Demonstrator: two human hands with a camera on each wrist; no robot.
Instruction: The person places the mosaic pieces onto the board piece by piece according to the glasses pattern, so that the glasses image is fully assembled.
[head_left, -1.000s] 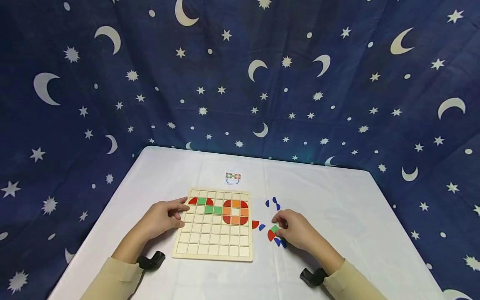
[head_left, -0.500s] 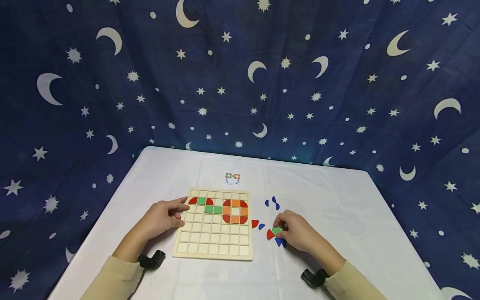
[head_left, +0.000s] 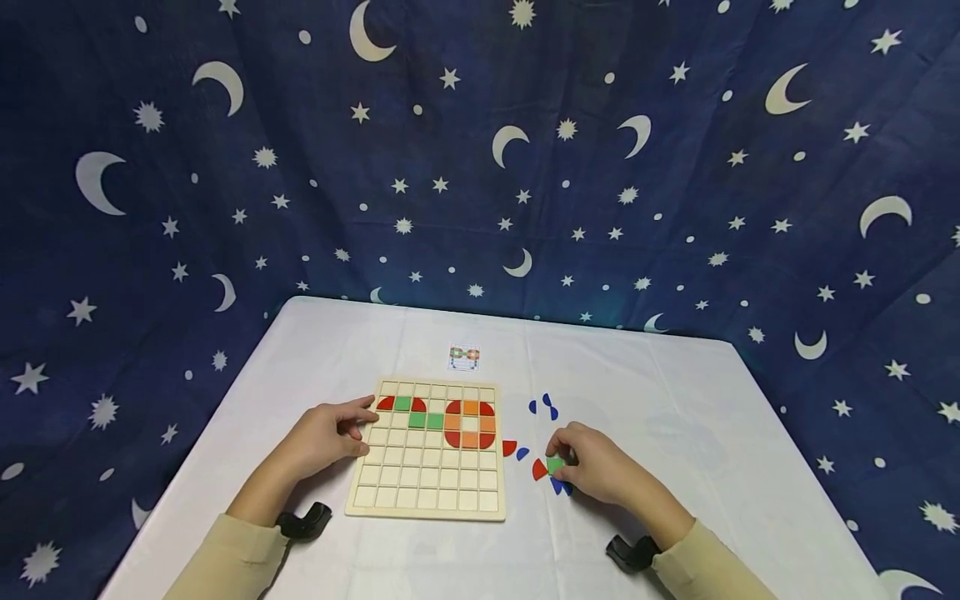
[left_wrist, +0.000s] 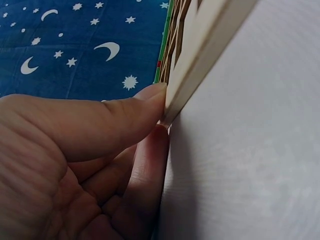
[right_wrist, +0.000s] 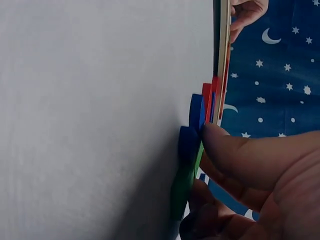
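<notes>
A cream grid board (head_left: 416, 514) lies on the table, with red, green and orange tiles in its upper cells. My left hand (head_left: 326, 437) rests at its left edge; thumb and fingertips touch the rim (left_wrist: 192, 65) in the left wrist view. To the right of the board, my right hand (head_left: 596, 467) pinches a green square tile (head_left: 554, 465) between thumb and fingers, low over the table. Close by lie a red quarter-circle tile (head_left: 539, 470) and blue semicircle tiles (head_left: 557, 486). In the right wrist view, the green tile (right_wrist: 184, 192) stands nearest the fingers, partly hidden.
A small printed pattern card (head_left: 464, 357) lies behind the board. Another red quarter-circle (head_left: 509, 448) and a blue semicircle (head_left: 522, 454) sit by the board's right edge. Farther back are several blue pieces (head_left: 547, 400). A dark curtain with moons and stars (head_left: 465, 150) hangs behind the table.
My right hand has drawn the green tile slightly rightward, away from the red quarter-circle it was beside. The left hand stays at the board's edge. The head view has shifted a little.
</notes>
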